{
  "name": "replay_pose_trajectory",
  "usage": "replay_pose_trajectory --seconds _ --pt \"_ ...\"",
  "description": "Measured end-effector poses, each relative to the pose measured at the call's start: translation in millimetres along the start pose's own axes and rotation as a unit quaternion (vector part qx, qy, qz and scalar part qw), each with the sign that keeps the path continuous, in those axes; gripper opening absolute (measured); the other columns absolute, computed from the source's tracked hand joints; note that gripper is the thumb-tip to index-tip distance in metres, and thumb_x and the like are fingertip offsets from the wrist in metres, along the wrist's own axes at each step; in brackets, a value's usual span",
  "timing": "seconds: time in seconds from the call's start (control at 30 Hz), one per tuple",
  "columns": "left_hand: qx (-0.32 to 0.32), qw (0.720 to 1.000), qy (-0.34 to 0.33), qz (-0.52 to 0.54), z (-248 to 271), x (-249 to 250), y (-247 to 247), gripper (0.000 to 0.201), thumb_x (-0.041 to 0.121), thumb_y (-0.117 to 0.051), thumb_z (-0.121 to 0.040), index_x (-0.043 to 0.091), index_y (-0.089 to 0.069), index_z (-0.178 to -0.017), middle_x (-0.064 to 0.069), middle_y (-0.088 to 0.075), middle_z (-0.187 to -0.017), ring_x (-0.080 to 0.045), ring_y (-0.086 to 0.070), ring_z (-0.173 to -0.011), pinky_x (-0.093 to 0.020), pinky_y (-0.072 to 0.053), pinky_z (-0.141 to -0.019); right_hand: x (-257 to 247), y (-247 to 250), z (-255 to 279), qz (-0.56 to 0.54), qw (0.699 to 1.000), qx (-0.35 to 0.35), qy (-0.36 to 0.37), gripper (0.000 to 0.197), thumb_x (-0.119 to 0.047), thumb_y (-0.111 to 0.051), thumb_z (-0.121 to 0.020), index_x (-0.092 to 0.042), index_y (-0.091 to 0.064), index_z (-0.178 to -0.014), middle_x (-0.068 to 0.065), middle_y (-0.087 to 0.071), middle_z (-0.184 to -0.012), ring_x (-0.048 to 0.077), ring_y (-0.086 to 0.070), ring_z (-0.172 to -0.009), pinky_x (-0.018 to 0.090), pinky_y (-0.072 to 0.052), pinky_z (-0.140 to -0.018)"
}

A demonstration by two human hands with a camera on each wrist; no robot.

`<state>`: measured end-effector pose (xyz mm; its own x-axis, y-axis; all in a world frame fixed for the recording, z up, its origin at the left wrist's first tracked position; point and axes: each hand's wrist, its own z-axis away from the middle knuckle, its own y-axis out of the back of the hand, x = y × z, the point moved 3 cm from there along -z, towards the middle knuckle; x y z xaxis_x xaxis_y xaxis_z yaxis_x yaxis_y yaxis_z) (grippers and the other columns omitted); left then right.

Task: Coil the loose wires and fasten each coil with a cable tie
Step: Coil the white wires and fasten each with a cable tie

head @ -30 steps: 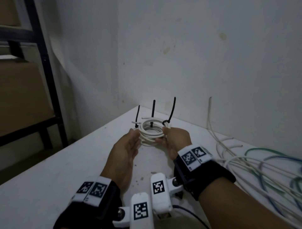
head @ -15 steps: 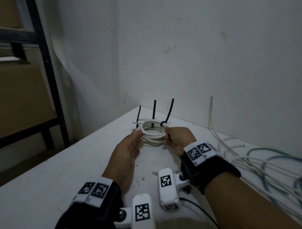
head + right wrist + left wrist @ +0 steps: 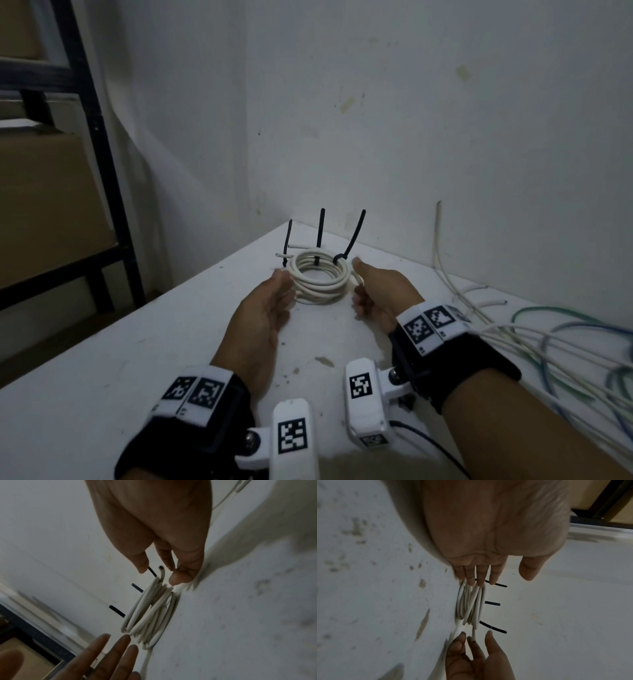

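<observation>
Round coil of white plastic-sheathed wire lowered since a second ago, now flat on white table, three black cable ties upright. Left hand and right hand slack-fingered beside coil, gripping nothing. Likely finished; loose wires right of coil next.

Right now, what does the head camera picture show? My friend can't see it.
A white wire coil with three black cable ties sticking up lies on a white table, between the open left hand and the right hand. Loose wires sprawl at right.
</observation>
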<state>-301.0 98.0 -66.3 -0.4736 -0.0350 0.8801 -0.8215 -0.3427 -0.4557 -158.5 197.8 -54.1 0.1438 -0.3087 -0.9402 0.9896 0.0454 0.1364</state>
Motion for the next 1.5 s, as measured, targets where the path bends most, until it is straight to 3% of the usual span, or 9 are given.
replay_pose_trajectory --seconds 0.37,0.57,0.67,0.77,0.93,1.03,1.17,1.33,1.5 --pt "0.094 0.993 -0.067 0.008 4 13 14 0.022 0.014 -0.046 -0.096 0.014 -0.053 -0.075 0.005 -0.046 -0.053 -0.003 -0.038 -0.036 -0.014 -0.037 -0.037 27 115 121 -0.019 0.999 -0.035 -0.007 0.012 -0.014 -0.053 -0.093 -0.006 -0.062 -0.091 0.007 -0.061 -0.074 0.018 -0.053 -0.059 0.025 -0.038 -0.049" --pt "0.095 0.988 -0.104 0.057 -18 -21 42 0.020 0.003 -0.056 -0.090 0.020 -0.065 -0.095 0.002 -0.058 -0.077 -0.007 -0.054 -0.065 -0.016 -0.053 -0.054 46 222 190 0.236 0.971 -0.035 0.000 0.028 -0.031 -0.053 -0.094 -0.009 -0.070 -0.089 0.003 -0.072 -0.084 0.012 -0.060 -0.065 0.021 -0.045 -0.056" --pt "0.058 0.983 -0.158 -0.069 48 -21 -26 0.018 0.001 -0.054 -0.092 0.016 -0.064 -0.087 0.002 -0.059 -0.067 -0.007 -0.055 -0.056 -0.016 -0.053 -0.052 51 283 216 0.343 0.939 -0.027 0.021 0.040 -0.035 -0.051 -0.095 -0.005 -0.068 -0.074 0.012 -0.066 -0.074 0.019 -0.058 -0.061 0.017 -0.041 -0.054" --pt "-0.064 0.981 -0.090 -0.157 132 -27 -117 0.019 0.004 -0.047 -0.095 0.010 -0.062 -0.085 -0.006 -0.060 -0.073 -0.016 -0.056 -0.066 -0.029 -0.051 -0.065 54 343 231 0.369 0.925 0.058 0.074 0.044 -0.029 -0.053 -0.094 0.009 -0.064 -0.077 0.032 -0.063 -0.084 0.031 -0.058 -0.065 0.023 -0.037 -0.055" --pt "-0.177 0.977 0.049 -0.107 189 -95 -200 0.014 0.003 -0.052 -0.091 0.008 -0.064 -0.097 -0.010 -0.065 -0.085 -0.022 -0.059 -0.080 -0.031 -0.045 -0.072 62 398 227 0.416 0.893 0.132 0.106 0.047 -0.015 -0.053 -0.092 -0.011 -0.034 -0.049 -0.001 -0.036 -0.036 0.005 -0.036 -0.037 0.021 -0.032 -0.048" --pt "-0.172 0.978 0.113 -0.041 200 -127 -232 0.015 0.006 -0.054 -0.091 0.009 -0.063 -0.102 -0.010 -0.066 -0.087 -0.023 -0.060 -0.081 -0.032 -0.046 -0.076 70 389 218 0.475 0.869 0.093 0.101 0.027 -0.014 -0.049 -0.093 -0.009 -0.071 -0.079 0.007 -0.069 -0.086 0.019 -0.063 -0.085 0.027 -0.045 -0.077" --pt "-0.151 0.976 0.157 0.001 201 -152 -245 0.024 0.011 -0.055 -0.093 0.007 -0.058 -0.116 -0.013 -0.067 -0.096 -0.025 -0.062 -0.088 -0.036 -0.048 -0.081 71 367 206 0.517 0.850 0.034 0.098 0.044 -0.009 -0.036 -0.099 -0.018 -0.042 -0.141 0.002 -0.036 -0.150 0.018 -0.036 -0.136 0.024 -0.027 -0.108" --pt "-0.144 0.969 0.197 0.026 190 -160 -238 0.029 0.007 -0.048 -0.096 -0.001 -0.049 -0.124 -0.023 -0.065 -0.107 -0.033 -0.062 -0.097 -0.040 -0.049 -0.079 72 355 175 0.578 0.813 0.001 0.068 0.050 -0.014 -0.035 -0.098 -0.032 -0.032 -0.145 -0.004 -0.030 -0.153 0.019 -0.029 -0.140 0.043 -0.024 -0.115" --pt "-0.148 0.965 0.215 0.042 185 -163 -235 0.034 0.012 -0.048 -0.097 -0.001 -0.046 -0.129 -0.024 -0.063 -0.112 -0.033 -0.061 -0.102 -0.040 -0.049 -0.077 64 350 160 0.593 0.800 0.029 0.082 0.025 -0.029 -0.056 -0.092 -0.028 -0.066 -0.116 -0.007 -0.058 -0.129 0.018 -0.051 -0.121 0.046 -0.032 -0.109"
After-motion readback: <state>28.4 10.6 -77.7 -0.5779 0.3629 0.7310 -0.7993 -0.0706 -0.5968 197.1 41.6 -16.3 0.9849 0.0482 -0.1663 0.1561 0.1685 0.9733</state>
